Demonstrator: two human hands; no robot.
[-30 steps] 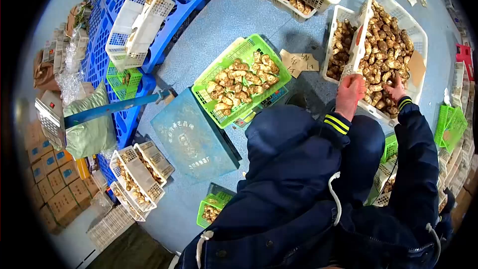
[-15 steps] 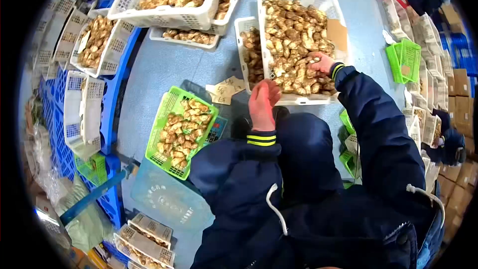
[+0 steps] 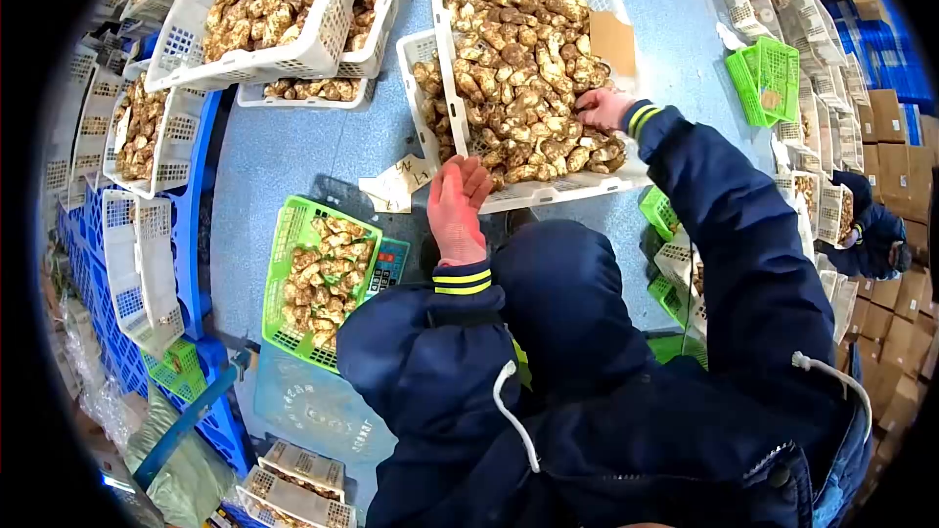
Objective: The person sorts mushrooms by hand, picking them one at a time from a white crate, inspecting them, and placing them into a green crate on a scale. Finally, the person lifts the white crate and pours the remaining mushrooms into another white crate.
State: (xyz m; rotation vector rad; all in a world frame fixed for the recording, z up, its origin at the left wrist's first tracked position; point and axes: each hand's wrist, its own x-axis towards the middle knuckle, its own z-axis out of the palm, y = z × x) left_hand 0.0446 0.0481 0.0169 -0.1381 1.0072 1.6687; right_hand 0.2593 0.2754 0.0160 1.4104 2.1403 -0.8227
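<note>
A white perforated crate [image 3: 540,194] full of brown-and-cream mushrooms [image 3: 518,78] stands before me, its near side by my knees. My right hand [image 3: 606,110], in a pinkish glove, reaches over the crate's right part with its fingers bent down among the mushrooms. The fingertips close around a mushroom there, partly hidden. My left hand [image 3: 457,210], gloved in pink, is raised at the crate's near left corner, palm up. Its fingers are loosely bent and apart, with nothing visible in them. Left of my knee, a green basket [image 3: 275,308] with fewer mushrooms sits tilted on a scale [image 3: 389,264].
A brown cardboard piece [image 3: 612,43] lies at the crate's right side. A marked cardboard tag [image 3: 394,186] is on the floor. Stacked mushroom crates [image 3: 323,54] stand at the upper left, blue pallets [image 3: 201,264] further left. Green baskets [image 3: 763,81] and another person [image 3: 866,225] are at right.
The whole view has shifted, so the crates and basket appear further left. My left hand's fingers are more opened and upturned. My right hand stays among the mushrooms in the crate.
</note>
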